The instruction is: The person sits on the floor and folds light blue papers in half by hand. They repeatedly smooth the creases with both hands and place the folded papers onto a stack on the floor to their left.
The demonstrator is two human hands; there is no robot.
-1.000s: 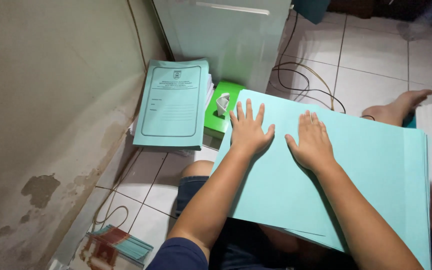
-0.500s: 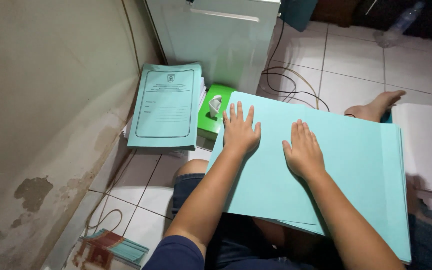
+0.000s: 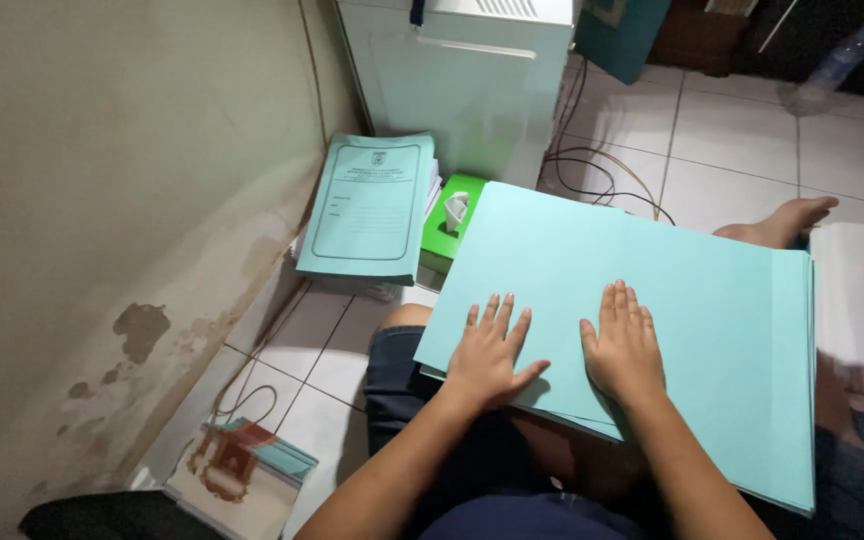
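A stack of large plain teal sheets point(image 3: 672, 290) lies across my lap. My left hand point(image 3: 487, 350) rests flat on its near left edge, fingers spread. My right hand point(image 3: 624, 345) lies flat beside it, palm down on the top sheet. Neither hand grips anything. My bare foot point(image 3: 787, 220) shows past the far edge of the sheets.
A pile of teal printed booklets point(image 3: 367, 205) leans by the stained wall point(image 3: 102, 220). A green tissue box point(image 3: 452, 215) sits next to it. A white cabinet point(image 3: 472, 80) and dark cables point(image 3: 592, 175) are behind. White paper point(image 3: 862, 300) lies at right; a small book point(image 3: 242, 465) lies on the tiled floor.
Both hands have slid back along the top sheet toward my body, from its far part to its near edge. The view has shifted too.
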